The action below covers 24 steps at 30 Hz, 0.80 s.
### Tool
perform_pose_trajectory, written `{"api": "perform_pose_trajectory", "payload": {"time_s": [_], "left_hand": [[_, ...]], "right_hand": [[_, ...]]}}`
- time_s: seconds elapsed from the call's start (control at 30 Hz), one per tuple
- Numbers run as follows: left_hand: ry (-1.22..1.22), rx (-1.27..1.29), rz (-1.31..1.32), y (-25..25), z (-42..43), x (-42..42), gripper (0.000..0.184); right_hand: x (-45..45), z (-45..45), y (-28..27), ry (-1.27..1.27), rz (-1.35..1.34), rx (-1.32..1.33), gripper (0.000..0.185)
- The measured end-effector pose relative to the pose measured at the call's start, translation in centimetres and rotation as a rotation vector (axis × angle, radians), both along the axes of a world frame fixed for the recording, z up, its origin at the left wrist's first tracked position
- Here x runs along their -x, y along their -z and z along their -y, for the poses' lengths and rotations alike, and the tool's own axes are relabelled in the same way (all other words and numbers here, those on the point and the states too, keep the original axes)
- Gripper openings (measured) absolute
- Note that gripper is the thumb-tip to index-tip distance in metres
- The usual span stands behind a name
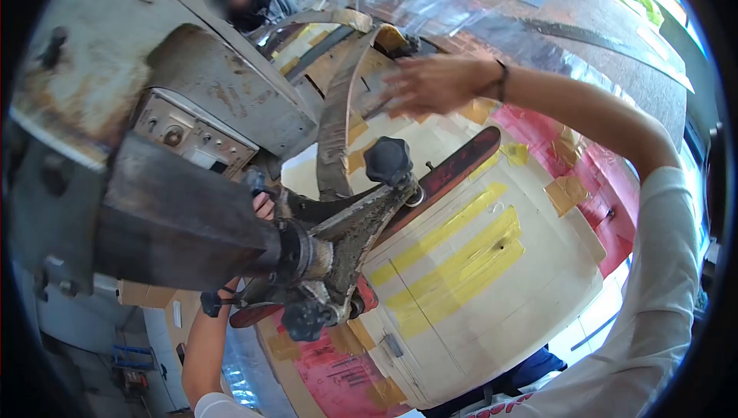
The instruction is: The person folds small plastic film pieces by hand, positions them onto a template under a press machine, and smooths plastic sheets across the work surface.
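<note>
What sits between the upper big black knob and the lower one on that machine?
In the head view, a worn metal bracket lies between the upper knob and the lower knob.

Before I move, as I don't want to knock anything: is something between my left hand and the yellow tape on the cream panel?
Yes: in this view the metal bracket and, under it, the dark red bar lie between your left hand and the yellow tape on the cream panel. Clearance can't be judged.

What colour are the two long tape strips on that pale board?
The tape strips are yellow, clearest in the head view.
</note>
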State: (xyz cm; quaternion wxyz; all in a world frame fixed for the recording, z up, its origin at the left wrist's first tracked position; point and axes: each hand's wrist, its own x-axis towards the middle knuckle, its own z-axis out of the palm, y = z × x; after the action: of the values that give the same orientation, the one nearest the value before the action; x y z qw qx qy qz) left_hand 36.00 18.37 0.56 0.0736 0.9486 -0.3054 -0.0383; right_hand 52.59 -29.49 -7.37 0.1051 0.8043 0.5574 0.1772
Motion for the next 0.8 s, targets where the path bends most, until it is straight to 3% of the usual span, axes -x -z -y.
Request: {"api": "perform_pose_trajectory", "payload": {"time_s": [0.17, 0.3, 0.4, 0.47, 0.5, 0.53, 0.57, 0.6, 0.7, 0.73, 0.8], "left_hand": [[0.032, -0.108, 0.112, 0.6, -1.8, 0.1, 0.036], [-0.038, -0.41, 0.418, 0.1, -7.9, 1.5, 0.036], [-0.288, -0.607, 0.645, -0.5, -13.2, 8.0, 0.036], [-0.531, -0.613, 0.462, -2.7, -11.5, 15.8, 0.035], [-0.567, -0.535, 0.503, -2.9, -10.3, 19.6, 0.034], [-0.598, -0.458, 0.544, -2.8, -8.6, 23.3, 0.034], [-0.667, -0.364, 0.509, -2.9, -6.3, 26.8, 0.032], [-0.733, -0.273, 0.471, -2.6, -4.1, 30.2, 0.031], [-0.723, 0.049, 0.464, 1.3, -0.1, 39.6, 0.026], [-0.762, 0.19, 0.456, 3.6, 1.2, 42.4, 0.024], [-0.891, 0.837, 0.461, 11.1, 3.4, 46.8, 0.022]], "right_hand": [[3.4, 7.1, -1.3, 0.266, 0.158, -0.096, 0.044], [16.0, 9.4, -6.9, 0.402, 0.129, -0.38, 0.041], [27.8, 12.2, -10.5, 0.655, -0.377, -0.736, 0.033], [37.3, 16.4, -8.0, 0.659, -0.338, -0.959, 0.028], [41.1, 17.1, -5.2, 0.511, -0.488, -1.242, 0.029], [44.8, 17.7, -2.6, 0.317, -0.618, -1.513, 0.042], [47.0, 17.6, 0.2, 0.028, -0.725, -1.609, 0.041], [49.1, 18.2, 2.6, -0.043, -0.958, -1.522, 0.04], [55.0, 14.7, 10.2, 0.532, -1.612, -1.488, 0.04], [54.7, 12.0, 11.4, 0.817, -1.734, -1.149, 0.034], [55.1, 6.5, 16.4, 0.879, -1.586, -0.811, 0.03]]}}
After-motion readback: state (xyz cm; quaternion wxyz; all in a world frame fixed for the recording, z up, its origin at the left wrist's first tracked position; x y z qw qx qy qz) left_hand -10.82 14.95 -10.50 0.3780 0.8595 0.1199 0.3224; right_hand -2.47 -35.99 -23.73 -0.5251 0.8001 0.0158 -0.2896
